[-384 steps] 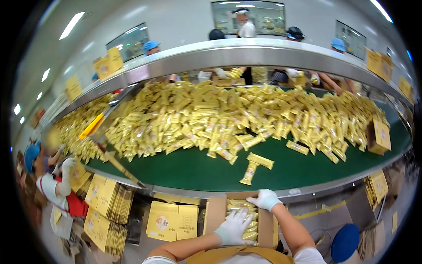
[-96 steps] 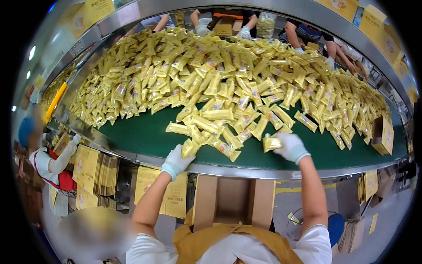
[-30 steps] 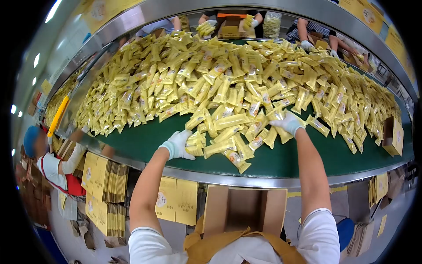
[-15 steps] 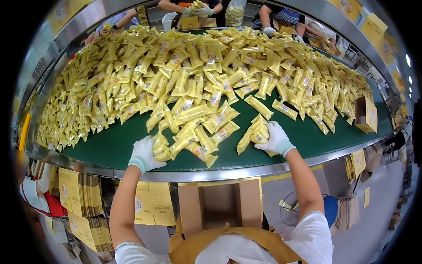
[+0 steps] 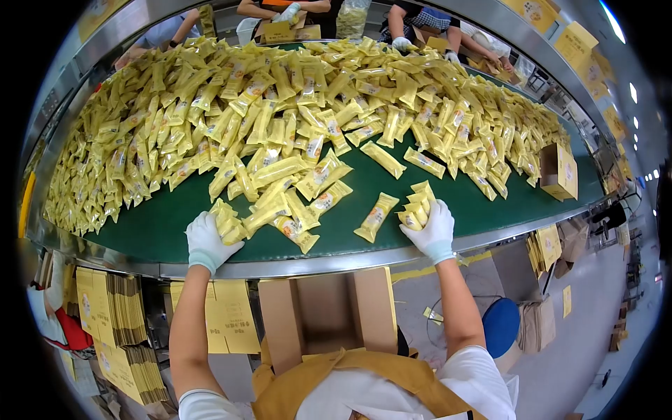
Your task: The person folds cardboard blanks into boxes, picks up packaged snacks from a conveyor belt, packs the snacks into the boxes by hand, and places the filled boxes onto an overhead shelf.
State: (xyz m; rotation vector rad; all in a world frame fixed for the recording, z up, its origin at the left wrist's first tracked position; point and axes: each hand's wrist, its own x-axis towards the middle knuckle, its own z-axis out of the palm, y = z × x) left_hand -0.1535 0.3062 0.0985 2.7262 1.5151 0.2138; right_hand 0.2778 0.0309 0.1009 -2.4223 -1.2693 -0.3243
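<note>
My left hand (image 5: 208,239), in a white glove, is closed around a small bunch of yellow snack packets (image 5: 227,222) at the near edge of the green belt (image 5: 161,227). Several loose packets lie just right of it. My right hand (image 5: 435,232), also gloved, grips a neat row of several yellow packets (image 5: 416,207) side by side. A single packet (image 5: 376,218) lies flat to the left of that hand. Below the belt's metal edge stands an open cardboard box (image 5: 325,308), close to my body.
A large heap of yellow packets (image 5: 280,112) covers the far belt. A small open carton (image 5: 558,172) stands at the right. Flattened cartons (image 5: 112,304) are stacked at lower left, near a blue stool (image 5: 502,327). Co-workers' hands and arms show across the belt.
The packets by my right hand are now squared up in its grip, and one packet lies apart from them. My left hand keeps its bunch. The whole view has shifted slightly.
</note>
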